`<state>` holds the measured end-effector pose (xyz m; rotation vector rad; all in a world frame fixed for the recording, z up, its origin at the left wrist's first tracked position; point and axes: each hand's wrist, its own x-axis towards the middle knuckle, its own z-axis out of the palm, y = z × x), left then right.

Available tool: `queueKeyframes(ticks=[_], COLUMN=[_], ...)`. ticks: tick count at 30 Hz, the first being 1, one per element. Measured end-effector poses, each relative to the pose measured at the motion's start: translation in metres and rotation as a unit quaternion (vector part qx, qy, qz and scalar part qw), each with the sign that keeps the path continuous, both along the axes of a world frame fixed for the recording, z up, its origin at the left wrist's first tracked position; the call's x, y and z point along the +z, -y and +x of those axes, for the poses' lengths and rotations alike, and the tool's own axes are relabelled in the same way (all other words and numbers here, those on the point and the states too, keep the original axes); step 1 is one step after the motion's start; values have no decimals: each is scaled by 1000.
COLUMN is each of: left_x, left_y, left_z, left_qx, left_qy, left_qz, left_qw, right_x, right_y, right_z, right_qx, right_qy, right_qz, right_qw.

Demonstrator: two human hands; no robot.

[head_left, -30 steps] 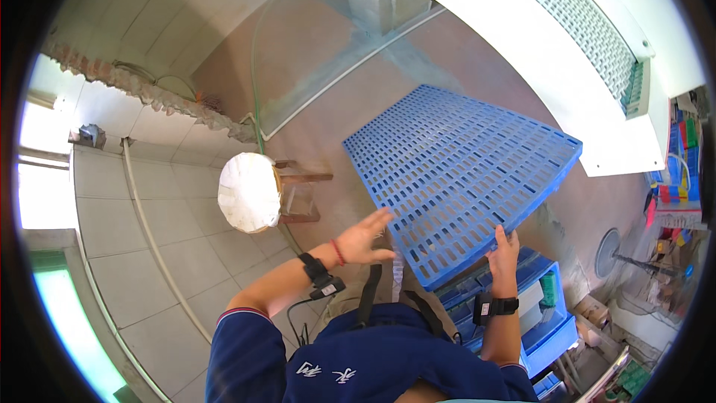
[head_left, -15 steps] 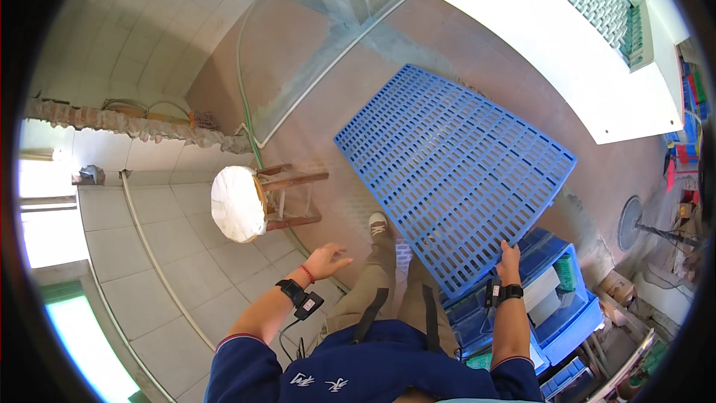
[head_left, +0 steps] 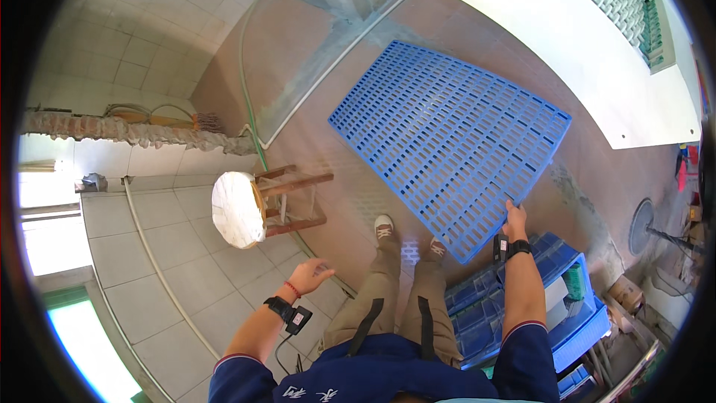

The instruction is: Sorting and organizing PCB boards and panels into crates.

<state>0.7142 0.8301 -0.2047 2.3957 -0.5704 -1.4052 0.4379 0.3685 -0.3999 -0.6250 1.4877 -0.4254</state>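
2 white characters (head_left: 329,394) mark the navy shirt (head_left: 388,364); wrist-device labels (head_left: 300,319) unreadable

Wooden stool (head_left: 250,210), green hose (head_left: 253,131), grey disc (head_left: 639,227), perhaps metal

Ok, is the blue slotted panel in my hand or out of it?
In: your right hand grips the blue slotted panel along its lower-right edge. Your left hand is off it, holding nothing.

Both forearms (head_left: 257,334) outstretched, left fingers (head_left: 321,266) loosely curled, right fingers (head_left: 511,207) clamped.
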Motion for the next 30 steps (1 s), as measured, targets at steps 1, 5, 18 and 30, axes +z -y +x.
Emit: queueKeyframes(ticks=[1,5,18,30], left_x=[2,-6,-33,-35], left_y=[-7,-29,-44,-13], left_z=[1,-12,-16,-11], left_qx=[8,29,54,-17], left_qy=[-16,-16,-89,-28], left_qz=[23,57,55,45], left_qw=[1000,998,993,998], right_x=[-1,-22,-60,-1], right_y=[2,15,34,-114], right_z=[8,20,24,29], right_qx=[-1,13,314,279], right_qy=[-3,-10,-241,-61], right_qz=[3,1,17,156], right_qw=[1000,1000,918,946])
